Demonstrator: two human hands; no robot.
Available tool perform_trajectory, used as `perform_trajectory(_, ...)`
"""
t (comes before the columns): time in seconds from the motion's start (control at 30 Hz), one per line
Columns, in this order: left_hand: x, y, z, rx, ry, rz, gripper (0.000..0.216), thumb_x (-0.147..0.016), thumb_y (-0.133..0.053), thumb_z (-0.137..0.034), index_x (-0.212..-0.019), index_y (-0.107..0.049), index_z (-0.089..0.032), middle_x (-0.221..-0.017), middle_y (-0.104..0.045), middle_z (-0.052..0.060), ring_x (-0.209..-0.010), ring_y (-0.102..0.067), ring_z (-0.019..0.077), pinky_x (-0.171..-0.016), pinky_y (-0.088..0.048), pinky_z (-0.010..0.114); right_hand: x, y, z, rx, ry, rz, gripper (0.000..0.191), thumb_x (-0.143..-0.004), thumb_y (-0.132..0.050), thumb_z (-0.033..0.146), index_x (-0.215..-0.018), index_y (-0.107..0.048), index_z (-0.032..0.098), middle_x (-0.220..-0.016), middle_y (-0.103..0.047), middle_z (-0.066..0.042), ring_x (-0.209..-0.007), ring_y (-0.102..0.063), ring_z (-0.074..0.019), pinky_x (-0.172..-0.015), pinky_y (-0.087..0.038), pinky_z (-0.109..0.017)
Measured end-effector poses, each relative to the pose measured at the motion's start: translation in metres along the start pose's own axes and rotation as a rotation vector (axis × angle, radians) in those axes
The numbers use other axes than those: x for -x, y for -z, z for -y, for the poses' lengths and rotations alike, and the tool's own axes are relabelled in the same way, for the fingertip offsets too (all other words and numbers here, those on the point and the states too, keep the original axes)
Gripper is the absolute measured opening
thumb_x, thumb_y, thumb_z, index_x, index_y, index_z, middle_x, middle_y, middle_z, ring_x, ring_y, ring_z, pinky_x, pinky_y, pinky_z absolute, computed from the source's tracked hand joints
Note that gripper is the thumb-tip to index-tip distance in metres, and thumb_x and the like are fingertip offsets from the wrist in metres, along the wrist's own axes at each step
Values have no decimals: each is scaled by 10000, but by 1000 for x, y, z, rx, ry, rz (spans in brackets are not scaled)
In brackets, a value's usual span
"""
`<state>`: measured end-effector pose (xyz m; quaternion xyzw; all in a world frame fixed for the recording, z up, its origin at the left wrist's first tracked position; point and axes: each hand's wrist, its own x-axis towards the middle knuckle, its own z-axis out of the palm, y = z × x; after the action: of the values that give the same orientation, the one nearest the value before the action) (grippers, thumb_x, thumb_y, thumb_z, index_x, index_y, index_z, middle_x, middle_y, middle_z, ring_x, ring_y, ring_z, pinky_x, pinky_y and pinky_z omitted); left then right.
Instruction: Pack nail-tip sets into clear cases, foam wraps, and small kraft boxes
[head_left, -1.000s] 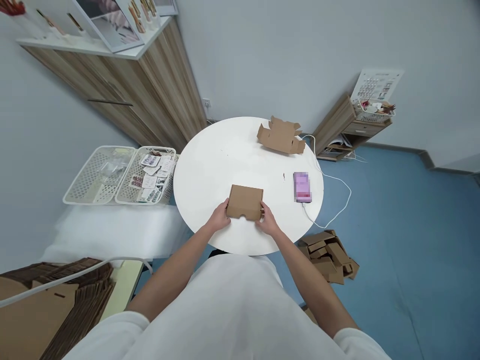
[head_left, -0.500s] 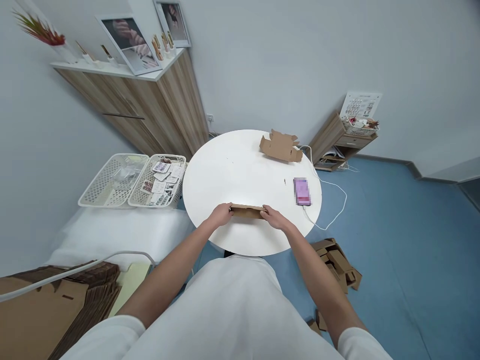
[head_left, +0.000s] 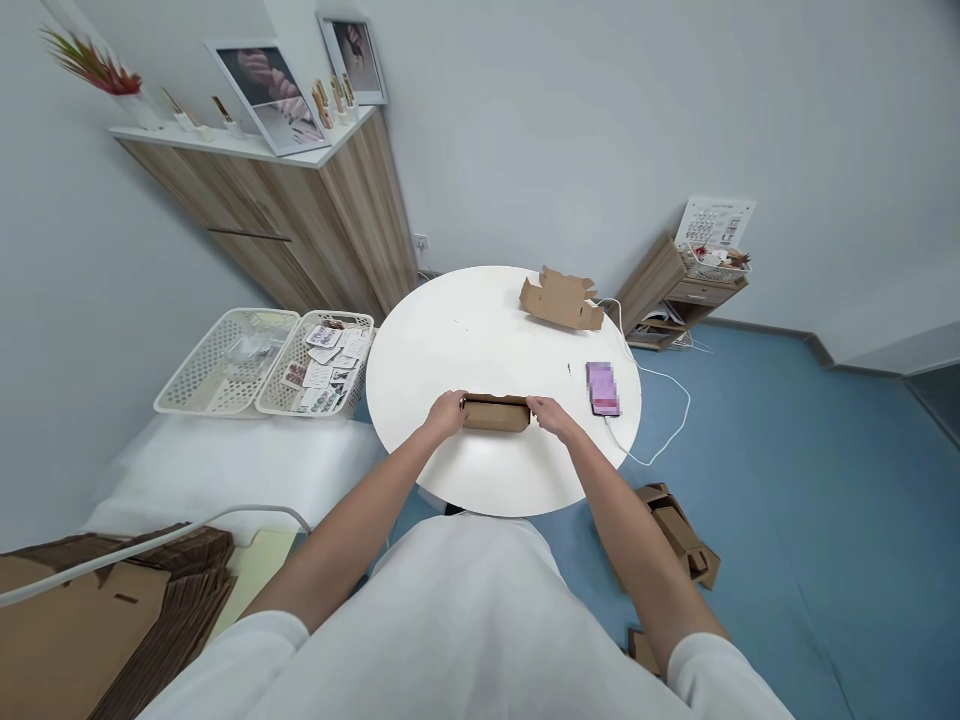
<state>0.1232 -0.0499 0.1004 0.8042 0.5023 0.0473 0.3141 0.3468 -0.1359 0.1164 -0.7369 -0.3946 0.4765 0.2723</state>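
Phone [head_left: 603,388] screen blurred (pixelated); box [head_left: 496,413] far side hidden.

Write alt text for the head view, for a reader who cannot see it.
The left hand and right hand hold the two ends of a small cardboard box at a round white table. Beyond lie a phone and a half-folded box.

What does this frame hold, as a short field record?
Surface: round white table
Left hand: grips left end of small cardboard box
Right hand: grips its right end
Also on table: phone on a cable, part-folded box at far edge
Left of table: white baskets, one holding cards
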Motion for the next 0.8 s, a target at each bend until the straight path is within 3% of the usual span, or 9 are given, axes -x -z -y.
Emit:
perform_trajectory(0.17, -2, 1, 8, 93, -43, 32, 303, -724, -484, -232, -1014, -568, -210, -834, -585, 40, -773, -554, 192, -623, -423, 272, -2, 6, 5, -1, -2, 67, 339, -750, -433, 482, -668, -573, 184, -746, -559, -19, -621, -436, -120, -596, -360, -264)
perform_trajectory(0.4, -7, -1, 22, 169, -46, 73, 448, -633, -588, -204, -1078, -560, -240, -866, -594, 15, -716, -560, 150, -641, -448, 249, 0, 10, 7, -27, -10, 92, 251, -727, -485, 431, -756, -605, 213, -722, -568, -6, -631, -453, -119, -580, -380, -256)
perform_trajectory(0.8, -6, -10, 33, 247, -89, 40, 508, -678, -551, -231, -1185, -518, -239, -904, -604, 18, -786, -567, 156, -755, -459, 292, -6, 14, -2, -117, -58, 96, 418, -657, -564, 409, -1028, -618, 224, -975, -630, -56, -681, -559, -131, -624, -422, -264)
